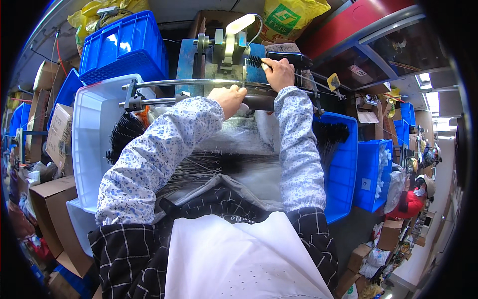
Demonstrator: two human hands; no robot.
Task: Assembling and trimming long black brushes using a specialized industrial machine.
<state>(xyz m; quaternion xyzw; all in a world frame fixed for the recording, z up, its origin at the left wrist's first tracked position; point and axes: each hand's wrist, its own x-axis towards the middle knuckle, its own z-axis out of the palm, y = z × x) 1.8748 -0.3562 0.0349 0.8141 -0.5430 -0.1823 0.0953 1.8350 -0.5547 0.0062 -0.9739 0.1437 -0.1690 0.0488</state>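
My right hand (280,74) is closed on a small black bristle brush (254,61), whose bristly end points left toward the middle of a blue and steel bench machine (225,59). Just in front of the machine, my left hand (229,99) is closed, its fingertips near the lower metal part; what they pinch is hidden. A steel rail (189,82) runs across the machine front, passing just beyond my left hand. Many thin twisted wire stems (196,172) lie in front of me below my forearms.
A white bin (89,144) at left holds black brushes (127,134). At right, a blue bin (343,184) has more brushes (332,132) at its far end. A blue crate (122,50) stands far left. Cardboard boxes (55,199) flank the left; a person in red (411,203) is far right.
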